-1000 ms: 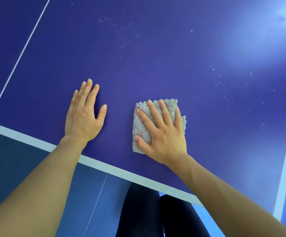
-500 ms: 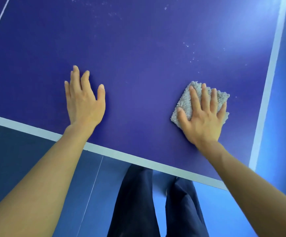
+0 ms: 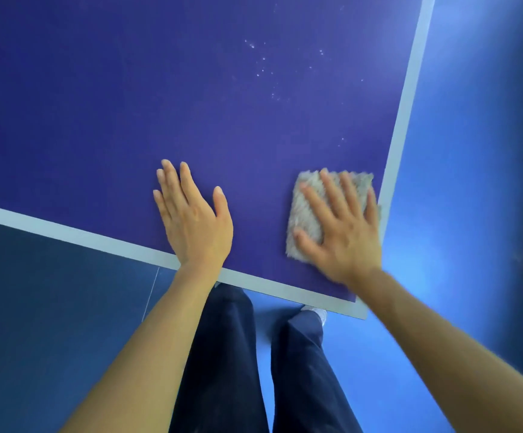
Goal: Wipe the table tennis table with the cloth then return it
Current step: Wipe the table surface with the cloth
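Right grip (image 3: 344,235), flat, presses cloth (image 3: 305,207) at the surface (image 3: 129,104) corner; left grip (image 3: 196,223) flat too. Sweep evenly toward those specks (image 3: 263,68).

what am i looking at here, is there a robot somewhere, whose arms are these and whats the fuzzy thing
No robot here: these are a person's two bare arms, seen from a camera worn on their head, looking down. That is why their dark trousers and the blue floor show below. The big purple-blue surface is a table tennis table with a pale border line along its edges. The left hand lies flat on the bare table near its edge. The right hand presses with straight fingers on a fluffy grey cloth beside the right border. The hand is blurred, so it is probably wiping. Farther up are small white specks, perhaps dust.
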